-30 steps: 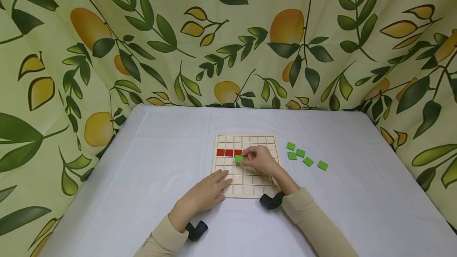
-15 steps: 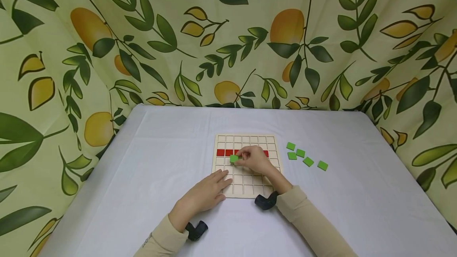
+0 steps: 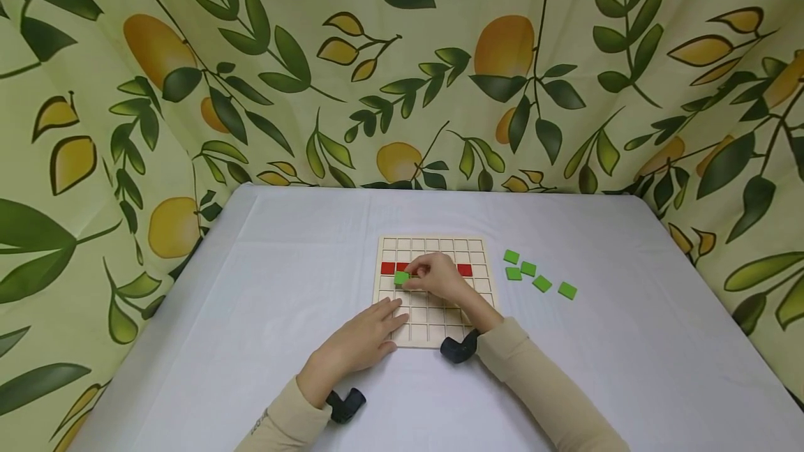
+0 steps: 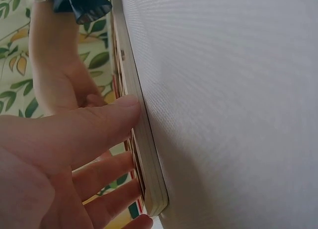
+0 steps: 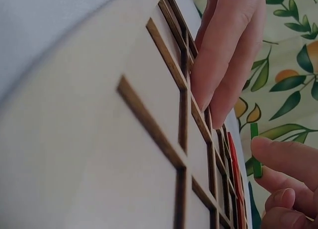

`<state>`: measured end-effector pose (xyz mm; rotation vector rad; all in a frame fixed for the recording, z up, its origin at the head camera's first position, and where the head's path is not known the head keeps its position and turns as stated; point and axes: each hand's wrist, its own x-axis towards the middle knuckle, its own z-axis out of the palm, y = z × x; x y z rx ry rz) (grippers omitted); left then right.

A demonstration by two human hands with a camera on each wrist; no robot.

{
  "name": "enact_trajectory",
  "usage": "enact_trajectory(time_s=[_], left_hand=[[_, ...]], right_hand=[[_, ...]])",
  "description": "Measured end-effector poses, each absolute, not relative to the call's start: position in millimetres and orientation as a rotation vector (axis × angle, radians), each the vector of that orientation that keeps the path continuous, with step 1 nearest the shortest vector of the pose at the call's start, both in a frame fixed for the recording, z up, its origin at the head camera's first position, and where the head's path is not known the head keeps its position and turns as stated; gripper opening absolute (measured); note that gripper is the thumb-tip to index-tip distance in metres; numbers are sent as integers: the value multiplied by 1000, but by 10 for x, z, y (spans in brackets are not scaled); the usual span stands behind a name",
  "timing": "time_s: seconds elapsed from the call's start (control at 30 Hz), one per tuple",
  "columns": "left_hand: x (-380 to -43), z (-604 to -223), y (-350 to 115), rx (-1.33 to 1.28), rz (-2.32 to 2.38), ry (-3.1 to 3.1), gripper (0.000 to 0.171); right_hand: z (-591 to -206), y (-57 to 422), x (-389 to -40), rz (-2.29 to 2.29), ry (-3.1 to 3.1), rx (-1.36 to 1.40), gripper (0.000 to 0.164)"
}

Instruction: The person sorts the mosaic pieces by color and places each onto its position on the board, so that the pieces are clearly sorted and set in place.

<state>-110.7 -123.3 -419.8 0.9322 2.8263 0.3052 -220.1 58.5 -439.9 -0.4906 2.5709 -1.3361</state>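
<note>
A pale wooden grid board (image 3: 427,334) lies on the table, with a row of red tiles (image 3: 465,270) set in its cells; part of that row is hidden behind my right hand (image 3: 436,276). Between thumb and fingers, this hand pinches a green square tile (image 3: 401,277) just over the board, near the left end of the red row. In the right wrist view the green tile (image 5: 255,149) is seen edge-on, apart from the board. My left hand (image 3: 363,339) rests on the board's near left corner with fingers spread, its thumb (image 4: 126,102) against the wooden edge.
Several loose green tiles (image 3: 529,268) lie on the white tablecloth (image 3: 628,340) to the right of the board. A patterned curtain (image 3: 402,89) hangs behind and along both sides of the table. Each wrist wears a black camera mount (image 3: 347,407).
My right hand has moved left across the board with the green tile, uncovering a red tile at the right of the row. The left hand has stayed in place.
</note>
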Motion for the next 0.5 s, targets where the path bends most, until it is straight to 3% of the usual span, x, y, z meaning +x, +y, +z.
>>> enact_trajectory(time_s=[0.5], left_hand=[[-1114, -4195, -1227, 932, 292, 2825, 47]], right_hand=[[-4401, 503, -2244, -1308, 2553, -533, 21]])
